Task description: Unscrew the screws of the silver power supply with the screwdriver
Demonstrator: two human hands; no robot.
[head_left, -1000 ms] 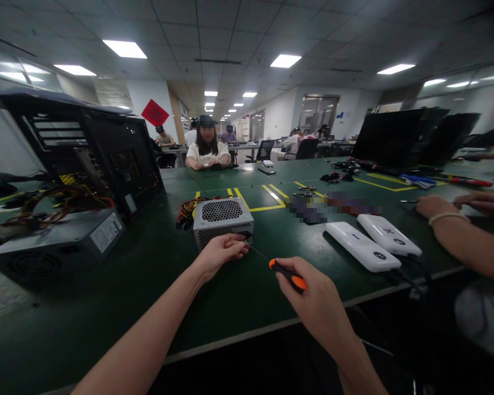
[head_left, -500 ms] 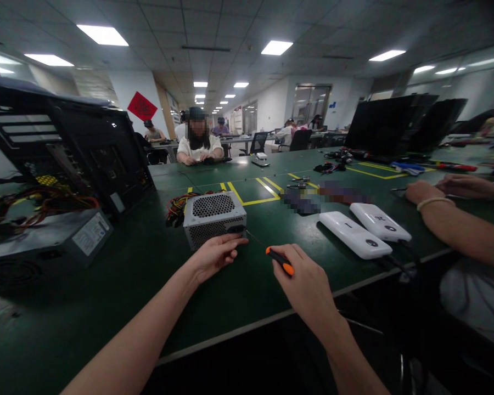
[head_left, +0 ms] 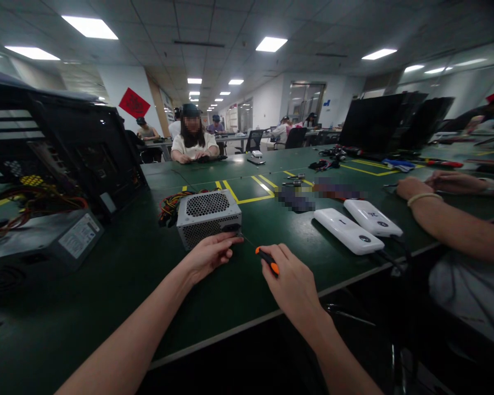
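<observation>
- I wear the only camera on my head, above and on the near side of the metal box [head_left: 208, 212] by my left hand [head_left: 209, 257].
- It faces forward and down, past the box to the ceiling [head_left: 214, 24] beyond.
- The box is near, left of centre; my right hand [head_left: 290, 280] shows nearer, to the box's right.

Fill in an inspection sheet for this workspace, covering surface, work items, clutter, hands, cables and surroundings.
Surface: green table with yellow tape lines.
Work items: silver power supply; orange-and-black screwdriver pointing toward it.
Clutter: two white devices; second power supply.
Hands: left hand beside the silver supply, contact unclear; right hand grips the screwdriver.
Cables: bundled wires left of the silver supply; black leads from the white devices.
Surroundings: computer case at left; person opposite; co-worker's hand at right.
</observation>
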